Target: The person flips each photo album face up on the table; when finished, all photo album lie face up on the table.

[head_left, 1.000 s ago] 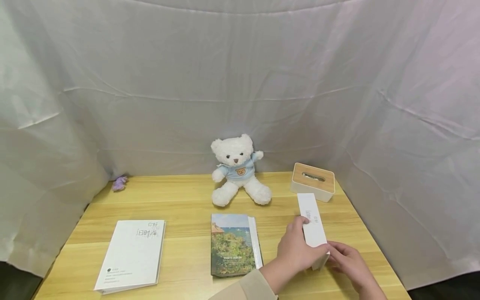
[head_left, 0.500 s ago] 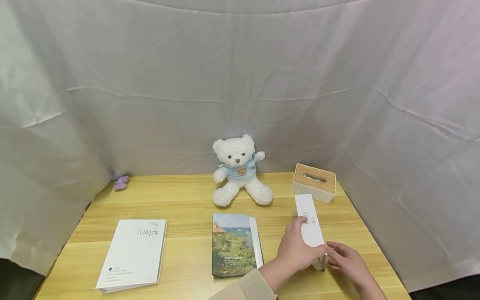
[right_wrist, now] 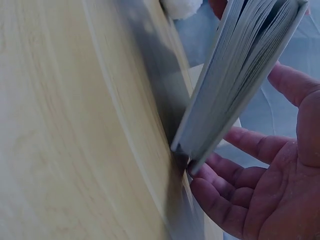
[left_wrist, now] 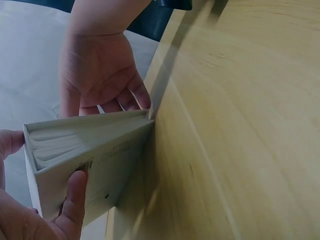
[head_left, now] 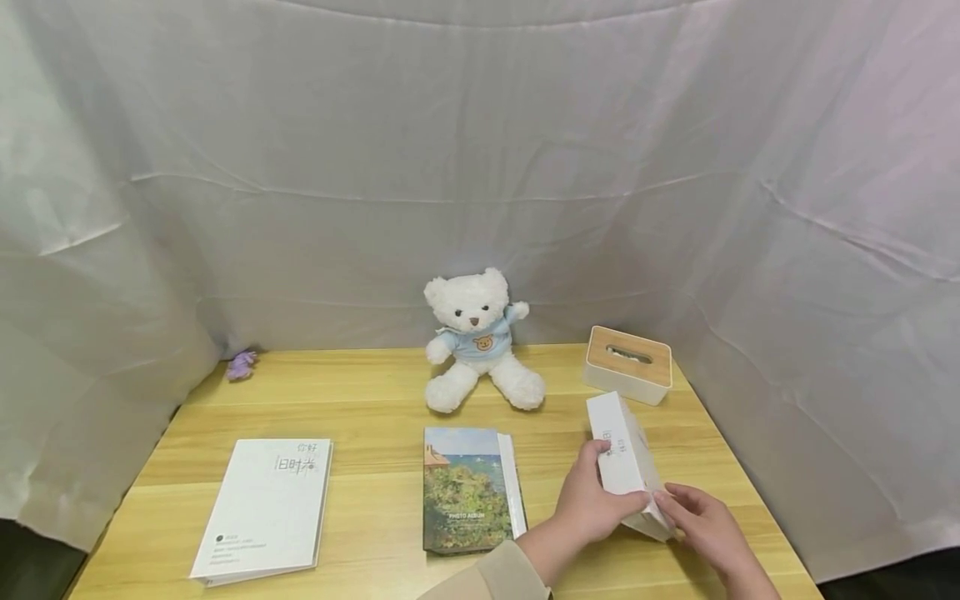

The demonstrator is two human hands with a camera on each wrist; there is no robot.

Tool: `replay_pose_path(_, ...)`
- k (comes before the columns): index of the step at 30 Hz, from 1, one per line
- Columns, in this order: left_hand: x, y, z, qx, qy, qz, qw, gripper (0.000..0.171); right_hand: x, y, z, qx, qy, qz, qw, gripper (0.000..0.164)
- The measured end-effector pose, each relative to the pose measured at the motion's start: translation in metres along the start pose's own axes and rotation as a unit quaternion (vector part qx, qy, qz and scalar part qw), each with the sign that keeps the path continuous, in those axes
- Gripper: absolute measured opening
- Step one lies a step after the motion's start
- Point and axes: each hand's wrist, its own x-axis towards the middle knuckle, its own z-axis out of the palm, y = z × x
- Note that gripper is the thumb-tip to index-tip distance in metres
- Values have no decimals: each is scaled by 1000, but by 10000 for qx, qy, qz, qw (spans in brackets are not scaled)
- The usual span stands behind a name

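In the head view, a white photo album (head_left: 626, 467) stands spine up on the table's right side, leaning over with its pages downward. My left hand (head_left: 588, 502) grips its spine, thumb at the near end and fingers along the left cover. A left finger presses the cover beside a barcode in the left wrist view. My right hand (head_left: 701, 523) touches the album's right cover near its lower edge. In the right wrist view the right fingers (right_wrist: 220, 187) lie loosely against that cover, with the thumb higher on the same side. The page edges (right_wrist: 245, 65) face that camera.
A landscape-covered photo album (head_left: 468, 492) lies left of my hands, and another white album (head_left: 266, 508) farther left. A white teddy bear (head_left: 480, 342) sits at the back. The wood-topped tissue box (head_left: 628, 364) stands behind the held album. A purple item (head_left: 241, 365) lies far left.
The held album has tipped, its top turning left and its lower edge swinging right, so the right cover now shows. My right hand has shifted slightly right with it.
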Motion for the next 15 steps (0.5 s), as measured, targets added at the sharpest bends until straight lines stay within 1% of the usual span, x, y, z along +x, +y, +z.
replay_pose_path(4,0,-3,0,-63,-47,-74,9999,80,0,0,-3,-376,119,49,9992,73)
replay_pose_path(8,1,-9,1,-43,-80,1,10000,80,-1,0,-5,-582,240,119,9979,77)
replay_pose_path(10,3,-11,1,-41,-91,-23,9999,81,-2,0,-7,-686,291,127,9971,78)
replay_pose_path(15,5,-16,3,132,-150,-102,9997,80,-1,3,-11,-1149,361,96,9927,82)
